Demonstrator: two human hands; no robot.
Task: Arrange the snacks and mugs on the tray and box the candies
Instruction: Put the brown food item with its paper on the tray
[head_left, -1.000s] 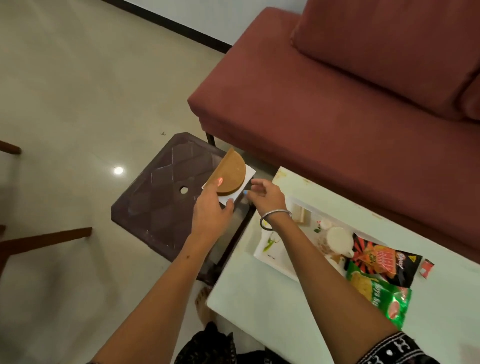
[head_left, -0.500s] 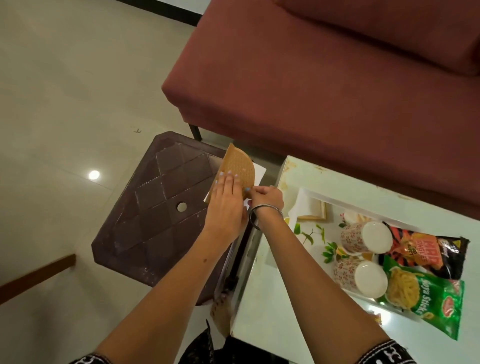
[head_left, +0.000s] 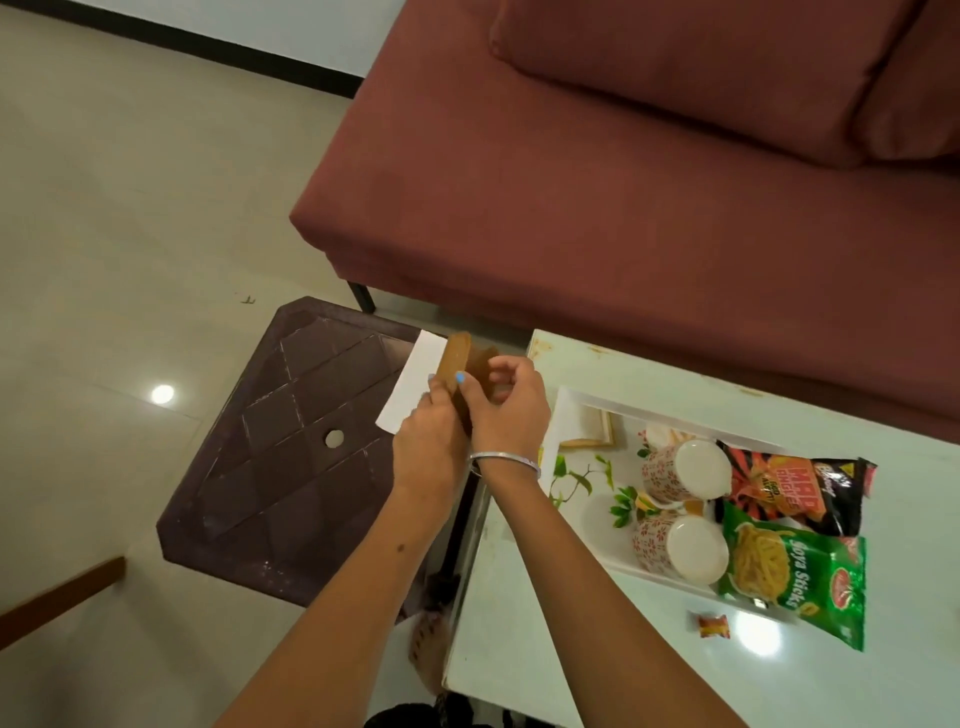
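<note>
Both hands closed on round brown box (head_left: 460, 364) over stool (head_left: 291, 447) — left hand (head_left: 428, 452) on lid, right hand (head_left: 506, 410) on base. Loose candy (head_left: 714, 625) lies well right, right hand nearer.

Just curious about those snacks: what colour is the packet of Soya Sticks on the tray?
Green, with yellow sticks pictured; the head view shows it.

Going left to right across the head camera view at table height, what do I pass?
Dark stool → white paper → left hand → right hand → tray → two mugs → snack packets.
</note>
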